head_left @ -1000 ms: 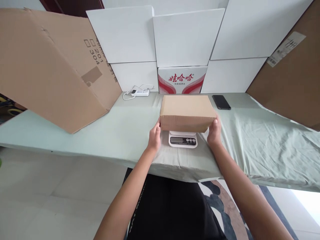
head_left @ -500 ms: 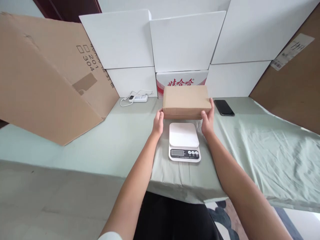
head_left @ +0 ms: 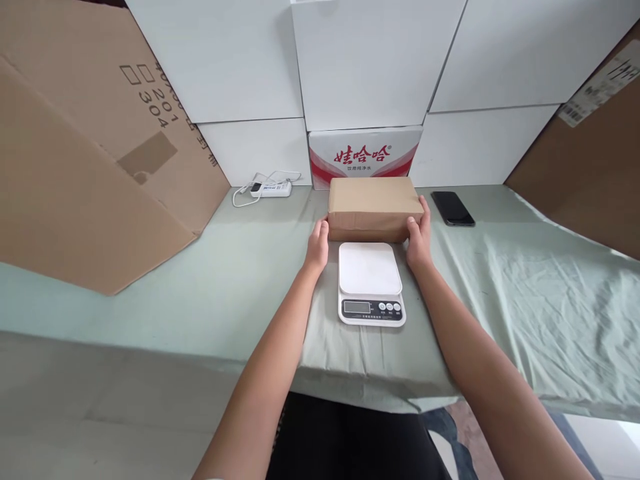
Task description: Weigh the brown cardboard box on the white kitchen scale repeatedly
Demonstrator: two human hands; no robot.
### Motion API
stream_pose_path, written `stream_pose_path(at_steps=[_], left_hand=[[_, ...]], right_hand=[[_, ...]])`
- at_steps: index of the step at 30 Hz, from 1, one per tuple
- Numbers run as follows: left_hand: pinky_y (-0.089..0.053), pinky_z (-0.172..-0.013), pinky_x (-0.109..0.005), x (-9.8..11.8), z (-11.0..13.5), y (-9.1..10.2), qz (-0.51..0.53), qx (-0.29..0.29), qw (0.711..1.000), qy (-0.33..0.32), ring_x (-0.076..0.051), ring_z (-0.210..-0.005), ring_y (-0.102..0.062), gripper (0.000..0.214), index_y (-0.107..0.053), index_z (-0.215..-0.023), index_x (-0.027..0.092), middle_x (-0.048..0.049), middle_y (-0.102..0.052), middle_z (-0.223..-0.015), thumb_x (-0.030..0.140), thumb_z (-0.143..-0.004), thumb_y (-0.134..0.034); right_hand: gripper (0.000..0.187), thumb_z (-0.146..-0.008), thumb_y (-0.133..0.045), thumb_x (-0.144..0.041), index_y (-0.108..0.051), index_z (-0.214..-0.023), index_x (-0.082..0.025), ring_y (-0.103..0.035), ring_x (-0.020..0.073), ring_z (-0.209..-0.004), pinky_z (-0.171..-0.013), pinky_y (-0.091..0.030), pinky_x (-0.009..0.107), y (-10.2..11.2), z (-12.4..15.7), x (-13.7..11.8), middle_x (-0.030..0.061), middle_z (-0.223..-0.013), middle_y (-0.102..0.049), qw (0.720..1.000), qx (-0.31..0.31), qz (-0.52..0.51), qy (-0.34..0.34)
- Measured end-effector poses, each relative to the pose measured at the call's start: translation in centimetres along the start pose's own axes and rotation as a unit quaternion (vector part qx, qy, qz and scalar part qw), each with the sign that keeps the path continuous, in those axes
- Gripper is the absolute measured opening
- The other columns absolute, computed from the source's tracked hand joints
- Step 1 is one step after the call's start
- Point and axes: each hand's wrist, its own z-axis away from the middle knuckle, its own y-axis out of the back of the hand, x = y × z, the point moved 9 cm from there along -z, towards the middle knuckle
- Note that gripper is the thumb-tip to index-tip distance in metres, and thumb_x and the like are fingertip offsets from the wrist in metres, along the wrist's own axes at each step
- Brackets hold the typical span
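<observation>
A closed brown cardboard box [head_left: 373, 197] is gripped between my two hands, just behind a white kitchen scale [head_left: 370, 270]. My left hand [head_left: 317, 245] presses on the box's left end, its thumb at the front corner. On the right end is my right hand [head_left: 419, 233], thumb on the front face and fingers round the side. The far fingers of both hands are partly hidden by the box. Nothing rests on the scale's platform, and its display looks blank.
Behind the box stands a white and red carton [head_left: 363, 153] against white panels [head_left: 370, 67]. A black phone [head_left: 453, 208] lies right, a white power strip [head_left: 271, 189] with cable left. Large cardboard sheets [head_left: 100, 167] flank the green cloth-covered table [head_left: 240, 280].
The box has come down towards the table behind the scale, with both hands still on it. More of the red lettering on the carton shows. The camera view has tilted down slightly.
</observation>
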Motion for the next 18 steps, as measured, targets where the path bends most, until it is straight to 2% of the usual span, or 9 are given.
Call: stream_pose_path(at_steps=[5, 10, 18], left_hand=[[-0.048, -0.136, -0.051, -0.5, -0.1, 0.3, 0.010, 0.022, 1.000, 0.020, -0.038, -0.162, -0.065, 0.085, -0.075, -0.144, 0.025, -0.0171, -0.076, -0.164, 0.095, -0.102, -0.049], [-0.049, -0.137, -0.051, -0.4, 0.5, 0.6, -0.002, 0.014, 1.000, 0.009, -0.037, -0.161, -0.065, 0.084, -0.076, -0.141, 0.026, -0.0158, -0.075, -0.164, 0.095, -0.102, -0.048], [-0.049, -0.138, -0.052, -0.1, 1.0, 0.7, -0.002, 0.022, 0.999, 0.025, -0.039, -0.166, -0.062, 0.085, -0.076, -0.144, 0.024, -0.0173, -0.074, -0.166, 0.094, -0.103, -0.050]], right_hand=[[0.087, -0.094, -0.066, -0.074, -0.052, -0.168, -0.031, -0.045, 0.0361, -0.173, -0.150, -0.024, 0.067, 0.0, 0.1, 0.5, 0.0107, -0.181, -0.054, 1.000, -0.002, 0.004, -0.003], [0.079, -0.096, -0.064, -0.071, -0.055, -0.164, -0.032, -0.048, 0.0347, -0.170, -0.147, -0.034, 0.063, 0.1, 0.3, 0.1, 0.0106, -0.178, -0.057, 1.000, 0.005, 0.012, -0.009], [0.080, -0.094, -0.067, -0.074, -0.058, -0.161, -0.033, -0.050, 0.0347, -0.165, -0.145, -0.034, 0.062, 0.1, 0.3, 0.4, 0.0096, -0.173, -0.061, 1.000, 0.006, 0.001, -0.017]])
